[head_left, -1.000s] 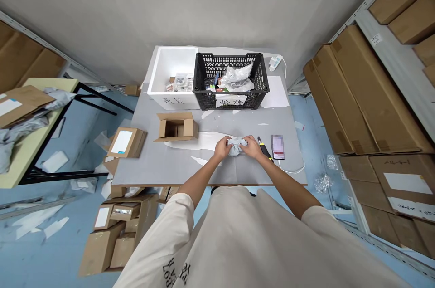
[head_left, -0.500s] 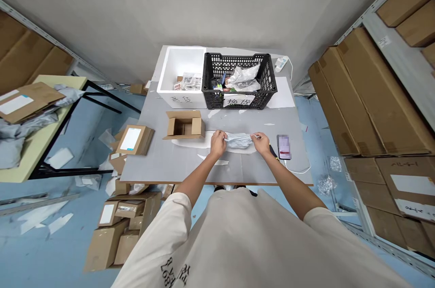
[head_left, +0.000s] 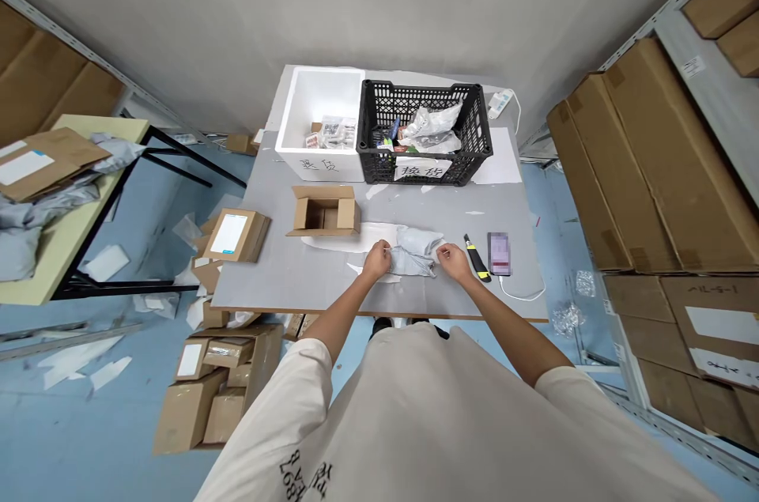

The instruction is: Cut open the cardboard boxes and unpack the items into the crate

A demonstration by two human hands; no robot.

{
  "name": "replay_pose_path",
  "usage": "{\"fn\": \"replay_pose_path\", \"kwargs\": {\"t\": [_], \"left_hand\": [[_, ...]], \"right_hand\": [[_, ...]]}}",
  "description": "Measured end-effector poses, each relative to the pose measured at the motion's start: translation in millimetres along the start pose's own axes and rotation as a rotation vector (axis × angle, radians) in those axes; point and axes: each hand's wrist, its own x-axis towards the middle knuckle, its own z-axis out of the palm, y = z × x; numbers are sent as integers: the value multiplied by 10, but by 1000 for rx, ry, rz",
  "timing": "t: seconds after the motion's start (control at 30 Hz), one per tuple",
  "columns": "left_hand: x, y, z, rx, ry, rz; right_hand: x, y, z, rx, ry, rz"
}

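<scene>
A crumpled pale grey plastic mailing bag [head_left: 415, 249] lies partly unfolded on the table between my hands. My left hand [head_left: 378, 259] pinches its left edge, and my right hand [head_left: 453, 260] pinches its right edge with bent fingers. Whether anything is inside the bag cannot be seen. Under and beside it is a torn white patch [head_left: 332, 243] on the tabletop. Just right of my right hand lies a black and yellow utility knife [head_left: 476, 258]. An open cardboard box [head_left: 325, 213] stands to the left, beyond my left hand.
At the back of the table [head_left: 285, 281] stand a white foam box [head_left: 320, 164] and a black plastic crate [head_left: 427, 134] with bagged items. A phone [head_left: 499, 253] on a cable lies right; a closed carton [head_left: 240, 235] sits at the left edge. Cardboard boxes [head_left: 643, 158] line the right shelf.
My hands have drawn the near side of the bag towards me, spreading it wider. The utility knife, mostly covered by my right hand before, now shows fully. The view has shifted slightly.
</scene>
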Motion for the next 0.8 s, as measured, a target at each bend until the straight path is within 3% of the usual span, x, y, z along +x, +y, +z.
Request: {"fn": "replay_pose_path", "kwargs": {"t": [0.23,0.43,0.63,0.8], "left_hand": [[63,-118,49,114,-27,-176],[94,-95,156,122,-66,-233],[101,-68,152,202,-46,-208],[194,56,66,259,30,-60]], "right_hand": [[110,-219,46,-99,-25,-168],[402,-539,317,-371,-156,-289],[563,-475,358,-555,-267,-150],[530,-356,197,-459,-280,33]]}}
